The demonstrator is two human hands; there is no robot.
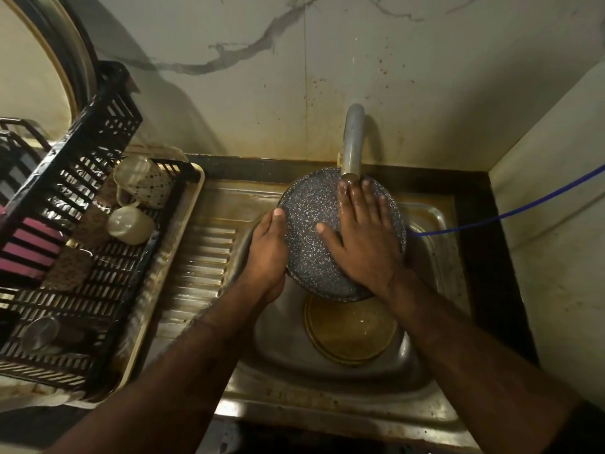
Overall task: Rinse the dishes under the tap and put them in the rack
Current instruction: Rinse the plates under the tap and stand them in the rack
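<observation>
A dark speckled plate [307, 237] is held tilted over the steel sink [327, 365], right under the tap [353, 142]. My left hand [266, 253] grips the plate's left rim, thumb on top. My right hand [360, 237] lies flat on the plate's face with straight, spread fingers, its fingertips wet under the spout. A yellowish plate [352, 329] lies in the sink bowl below. The black plastic rack [75, 257] stands at the left and holds two pale mugs [131, 224] and a glass [41, 332].
The rack sits on a cream tray [183, 231] beside the ribbed draining board [203, 257]. A blue hose [510, 214] runs from the sink to the right. A wall closes the right side, and a marbled wall stands behind the tap.
</observation>
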